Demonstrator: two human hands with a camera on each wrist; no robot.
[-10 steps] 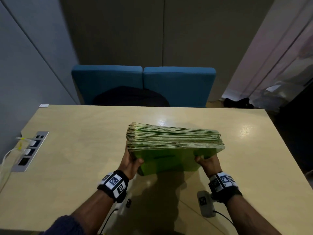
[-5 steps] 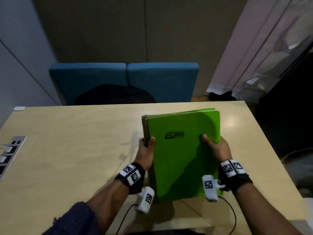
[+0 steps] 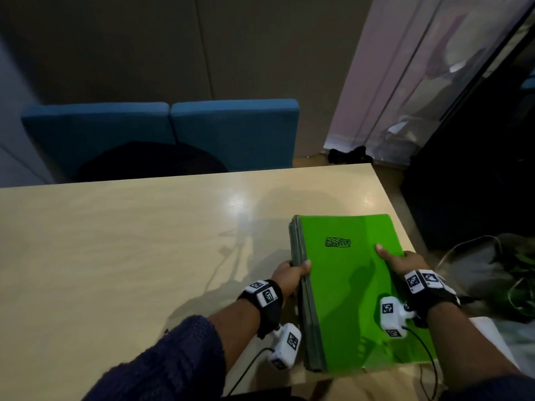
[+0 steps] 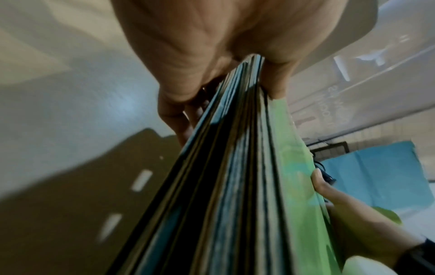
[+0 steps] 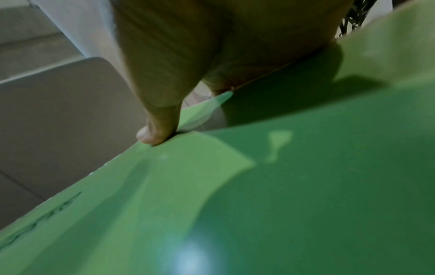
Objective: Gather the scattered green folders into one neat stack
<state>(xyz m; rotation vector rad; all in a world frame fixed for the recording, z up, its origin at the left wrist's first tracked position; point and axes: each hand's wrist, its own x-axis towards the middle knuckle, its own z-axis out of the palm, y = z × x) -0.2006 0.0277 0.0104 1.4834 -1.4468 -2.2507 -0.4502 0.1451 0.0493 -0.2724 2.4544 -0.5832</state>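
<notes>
A thick stack of green folders (image 3: 353,287) lies flat over the table's near right corner, a black scribble mark on the top cover. My left hand (image 3: 291,274) grips the stack's left edge, thumb on top and fingers underneath; the left wrist view shows the stack's layered edge (image 4: 235,176) pinched in that hand (image 4: 212,61). My right hand (image 3: 401,260) holds the right edge with its thumb pressed on the top cover. In the right wrist view that hand (image 5: 169,61) presses its thumb onto the green cover (image 5: 282,195); its fingers are hidden below.
The pale wooden table (image 3: 130,256) stretches left of the stack. Two blue chair backs (image 3: 162,131) stand behind the far edge. Off the table's right side lie cables and a dark bag (image 3: 498,273) on the floor.
The stack went from standing on edge at the table's middle to lying flat, and both hands carried it rightward to the near right corner. My view has swung right.
</notes>
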